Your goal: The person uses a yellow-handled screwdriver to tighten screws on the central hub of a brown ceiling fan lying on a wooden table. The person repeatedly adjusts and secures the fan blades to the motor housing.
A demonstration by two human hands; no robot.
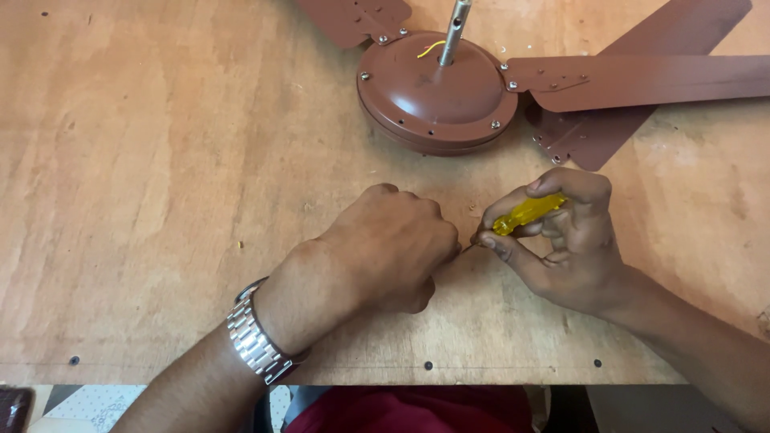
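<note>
The right hand [565, 240] pinches one small screwdriver with a translucent yellow plastic handle [527, 212], its thin metal tip pointing toward nine o'clock. The left hand [385, 248], curled into a closed fist, meets that tip; what it grips is hidden. One steel-link wristwatch [255, 341] bands its wrist. At twelve o'clock one brown metal ceiling fan [437, 88] lies on the plywood table [144, 160], three blades visible.
</note>
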